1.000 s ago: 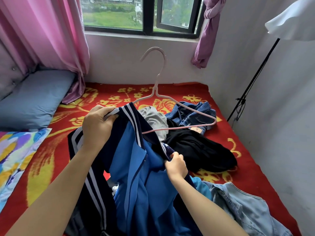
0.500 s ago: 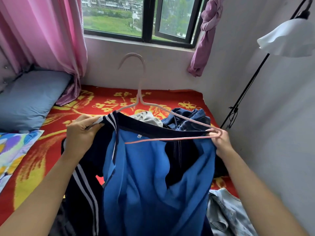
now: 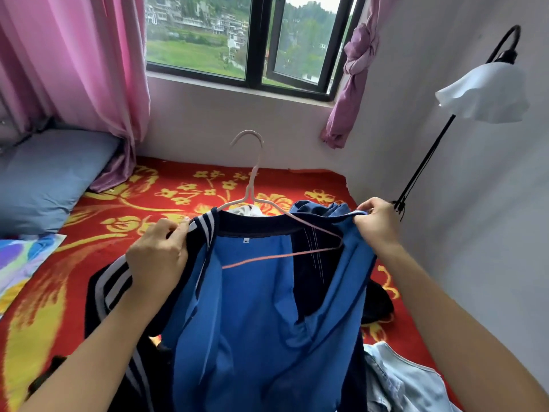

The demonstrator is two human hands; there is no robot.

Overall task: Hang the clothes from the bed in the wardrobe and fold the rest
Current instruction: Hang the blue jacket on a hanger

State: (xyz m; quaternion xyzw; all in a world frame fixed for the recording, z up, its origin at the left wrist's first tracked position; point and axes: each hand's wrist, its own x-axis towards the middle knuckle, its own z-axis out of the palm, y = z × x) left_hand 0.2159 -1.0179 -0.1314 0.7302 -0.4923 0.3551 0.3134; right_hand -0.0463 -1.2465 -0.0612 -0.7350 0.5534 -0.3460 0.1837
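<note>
**First jacket going onto the hanger, the pile not yet touched**

Head view. A blue and navy track jacket with white sleeve stripes (image 3: pixel 252 322) is held up over the bed with the red, yellow-flowered blanket (image 3: pixel 178 188). Inside its open collar sits a thin pale-pink wire hanger (image 3: pixel 253 179), hook pointing to 12 o'clock.

The left hand (image 3: pixel 157 254), at 9 o'clock of the collar, grasps the striped navy shoulder, fingers curled round the cloth. The right hand (image 3: pixel 375 224), at 3 o'clock, pinches the blue front edge and draws it outward. The hanger's right end shows bare inside the jacket, so that shoulder looks not yet seated; the left side seems covered.

Behind the jacket, toward 12 to 1 o'clock, lie a dark blue denim garment (image 3: pixel 315 206) and a pale grey one (image 3: pixel 246 211). A black garment (image 3: pixel 380 304) lies at 3 o'clock and a light washed-denim piece (image 3: pixel 410 382) at 5 o'clock.

By my reading the task is early: one garment is partly on its hanger, nothing is visibly hung or folded, and no wardrobe is in sight. At least four pieces wait on the bed.
</note>
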